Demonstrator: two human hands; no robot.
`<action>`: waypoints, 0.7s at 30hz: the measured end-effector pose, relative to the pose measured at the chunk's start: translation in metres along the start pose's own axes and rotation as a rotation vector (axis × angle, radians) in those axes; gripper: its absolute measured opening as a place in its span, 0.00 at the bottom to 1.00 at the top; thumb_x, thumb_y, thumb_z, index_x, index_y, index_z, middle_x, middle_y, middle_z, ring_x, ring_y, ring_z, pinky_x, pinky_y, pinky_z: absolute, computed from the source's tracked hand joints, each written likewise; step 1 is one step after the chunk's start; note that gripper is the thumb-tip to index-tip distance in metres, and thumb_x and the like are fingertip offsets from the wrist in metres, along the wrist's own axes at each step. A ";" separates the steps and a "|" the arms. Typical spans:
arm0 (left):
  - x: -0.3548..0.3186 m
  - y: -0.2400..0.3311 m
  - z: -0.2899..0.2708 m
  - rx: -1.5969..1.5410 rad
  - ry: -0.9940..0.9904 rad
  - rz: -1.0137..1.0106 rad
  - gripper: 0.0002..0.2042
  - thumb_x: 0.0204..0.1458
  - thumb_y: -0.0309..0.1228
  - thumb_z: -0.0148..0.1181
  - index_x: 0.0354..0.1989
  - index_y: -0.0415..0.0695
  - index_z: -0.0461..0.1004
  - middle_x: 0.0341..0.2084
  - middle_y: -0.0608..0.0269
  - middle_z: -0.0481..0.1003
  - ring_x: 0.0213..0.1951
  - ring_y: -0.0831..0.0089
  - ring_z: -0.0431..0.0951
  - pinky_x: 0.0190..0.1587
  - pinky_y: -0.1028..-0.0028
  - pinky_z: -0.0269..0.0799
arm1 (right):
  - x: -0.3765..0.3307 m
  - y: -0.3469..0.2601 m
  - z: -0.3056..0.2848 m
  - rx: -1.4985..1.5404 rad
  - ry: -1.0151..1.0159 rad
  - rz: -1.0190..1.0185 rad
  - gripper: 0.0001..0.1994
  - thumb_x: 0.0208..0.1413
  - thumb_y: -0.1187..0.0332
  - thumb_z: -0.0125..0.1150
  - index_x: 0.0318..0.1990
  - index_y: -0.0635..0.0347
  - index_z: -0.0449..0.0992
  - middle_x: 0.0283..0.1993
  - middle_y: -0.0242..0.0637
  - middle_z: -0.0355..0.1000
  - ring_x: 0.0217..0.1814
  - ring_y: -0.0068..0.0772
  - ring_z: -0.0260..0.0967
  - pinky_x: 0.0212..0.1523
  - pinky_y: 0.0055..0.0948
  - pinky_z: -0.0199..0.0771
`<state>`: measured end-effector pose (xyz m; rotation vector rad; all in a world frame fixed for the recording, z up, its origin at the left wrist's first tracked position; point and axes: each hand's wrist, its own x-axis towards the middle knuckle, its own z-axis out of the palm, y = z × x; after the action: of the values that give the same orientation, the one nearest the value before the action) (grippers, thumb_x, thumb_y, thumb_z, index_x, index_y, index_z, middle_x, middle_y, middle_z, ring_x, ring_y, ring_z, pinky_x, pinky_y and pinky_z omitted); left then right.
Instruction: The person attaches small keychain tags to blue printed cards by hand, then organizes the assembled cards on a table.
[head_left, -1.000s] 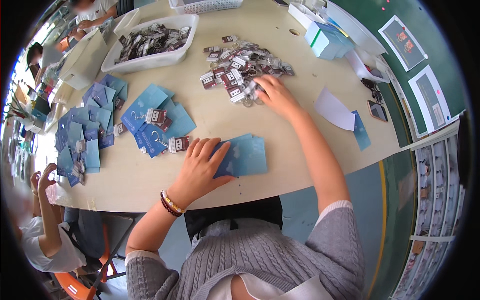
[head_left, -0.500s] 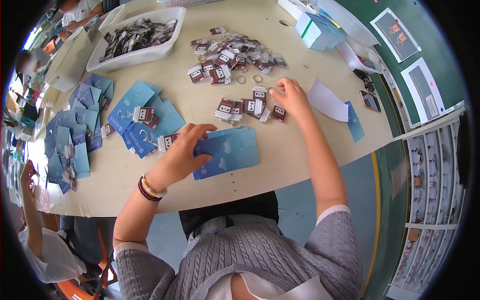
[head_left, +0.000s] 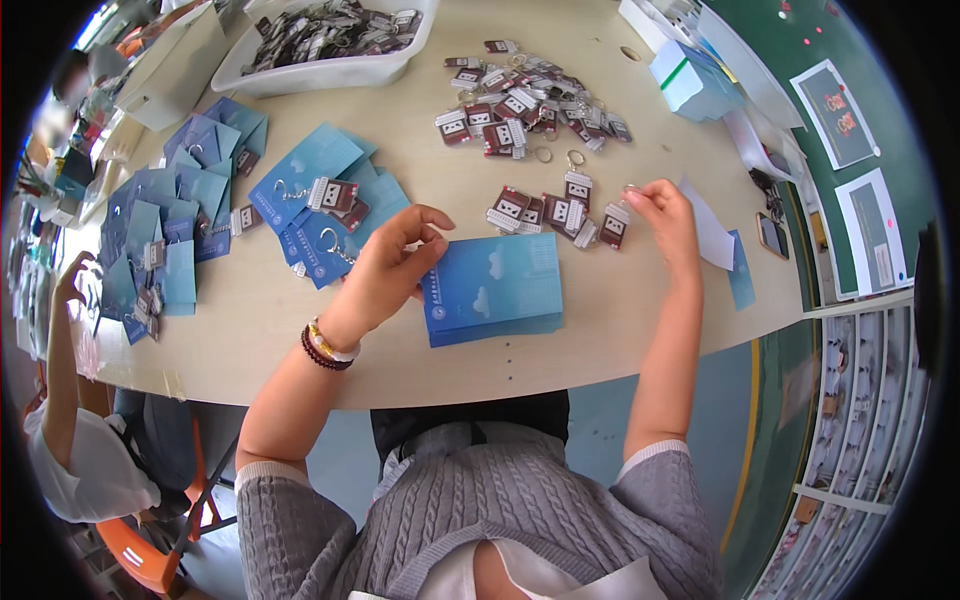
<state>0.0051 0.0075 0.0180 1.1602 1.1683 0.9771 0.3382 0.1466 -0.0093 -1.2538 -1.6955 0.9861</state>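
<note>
Head view: left hand (head_left: 395,258) has closed on the left edge of the blue rectangular card (head_left: 505,275) topping the stack (head_left: 540,326); the card is now secured. Farther out, right hand (head_left: 668,215) pinches the metal ring (head_left: 631,187) of a brown-and-white plastic keychain (head_left: 614,228), whose body lies just left of the hand.

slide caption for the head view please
Left hand holding a blue card, right hand at a keychain, more keychains beyond.
</note>
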 end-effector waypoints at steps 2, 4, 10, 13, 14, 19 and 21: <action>-0.002 0.001 0.001 0.043 0.031 0.017 0.08 0.58 0.26 0.48 0.46 0.43 0.67 0.29 0.74 0.68 0.29 0.89 0.69 0.25 0.88 0.67 | -0.013 -0.028 0.001 0.296 0.014 0.038 0.05 0.53 0.73 0.59 0.31 0.60 0.69 0.28 0.32 0.72 0.33 0.23 0.71 0.37 0.21 0.70; -0.003 0.001 0.002 0.072 -0.038 0.041 0.11 0.58 0.26 0.48 0.49 0.41 0.65 0.28 0.71 0.67 0.28 0.87 0.69 0.24 0.85 0.69 | -0.026 -0.048 -0.001 0.276 -0.016 0.090 0.04 0.53 0.73 0.58 0.30 0.60 0.69 0.28 0.34 0.72 0.30 0.25 0.72 0.35 0.23 0.72; -0.002 -0.002 0.007 0.035 -0.068 -0.023 0.14 0.57 0.26 0.51 0.51 0.39 0.64 0.33 0.69 0.70 0.31 0.87 0.70 0.26 0.85 0.70 | -0.061 -0.106 0.077 0.452 -0.722 0.285 0.07 0.56 0.70 0.58 0.33 0.65 0.71 0.26 0.34 0.72 0.22 0.20 0.69 0.24 0.19 0.70; -0.003 0.001 0.017 -0.482 -0.100 -0.235 0.16 0.56 0.29 0.54 0.51 0.38 0.66 0.35 0.69 0.72 0.35 0.87 0.70 0.30 0.85 0.69 | -0.062 -0.087 0.103 0.469 -0.726 0.290 0.07 0.56 0.70 0.57 0.33 0.65 0.71 0.26 0.35 0.71 0.21 0.19 0.67 0.24 0.18 0.69; -0.003 0.000 0.017 -0.471 -0.109 -0.237 0.16 0.56 0.29 0.54 0.51 0.38 0.66 0.35 0.69 0.72 0.35 0.87 0.70 0.30 0.85 0.69 | -0.061 -0.085 0.103 0.477 -0.714 0.286 0.07 0.56 0.70 0.57 0.33 0.65 0.71 0.26 0.35 0.71 0.21 0.19 0.67 0.24 0.18 0.69; -0.010 -0.012 0.019 -0.350 -0.262 -0.190 0.16 0.55 0.31 0.57 0.49 0.37 0.69 0.38 0.69 0.74 0.38 0.85 0.72 0.37 0.86 0.67 | -0.065 -0.085 0.103 0.443 -0.512 0.294 0.07 0.56 0.71 0.57 0.31 0.64 0.67 0.26 0.34 0.71 0.21 0.18 0.65 0.23 0.18 0.66; -0.010 -0.009 0.023 -0.441 -0.215 -0.264 0.14 0.56 0.31 0.55 0.48 0.37 0.69 0.39 0.67 0.74 0.38 0.82 0.75 0.40 0.79 0.74 | -0.071 -0.091 0.104 0.374 -0.440 0.245 0.07 0.55 0.71 0.58 0.31 0.64 0.67 0.25 0.34 0.71 0.21 0.17 0.65 0.22 0.19 0.66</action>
<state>0.0264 -0.0069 0.0108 0.7167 0.8522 0.8292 0.2246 0.0455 0.0233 -1.0589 -1.5878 1.7408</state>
